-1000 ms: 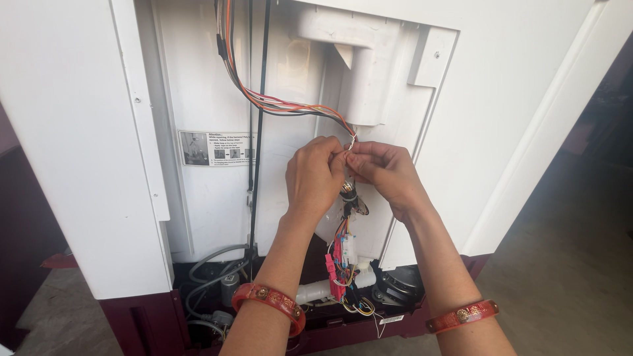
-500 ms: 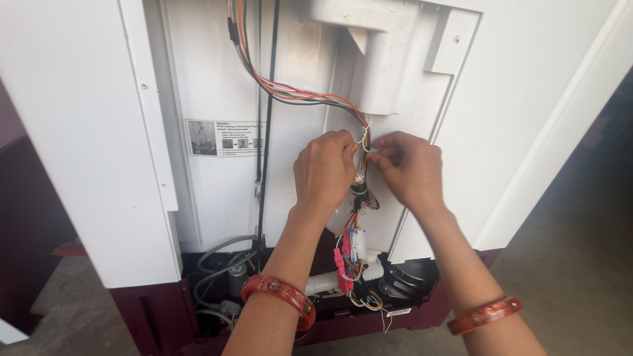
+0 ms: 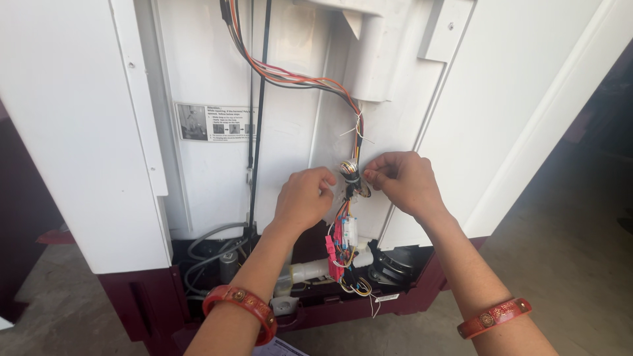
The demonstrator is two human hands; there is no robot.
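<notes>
Appliance repair spot: opened white washing machine back, exposed wiring harness, bare concrete floor.

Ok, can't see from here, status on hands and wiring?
Left hand and right hand pinch at wire bundle. Bundle against white panel. Nothing blocking.

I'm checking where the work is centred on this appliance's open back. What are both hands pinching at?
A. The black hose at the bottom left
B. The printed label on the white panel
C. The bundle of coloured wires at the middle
C: the left hand and right hand meet at the coloured wire bundle, which hangs down the white back panel.
</notes>
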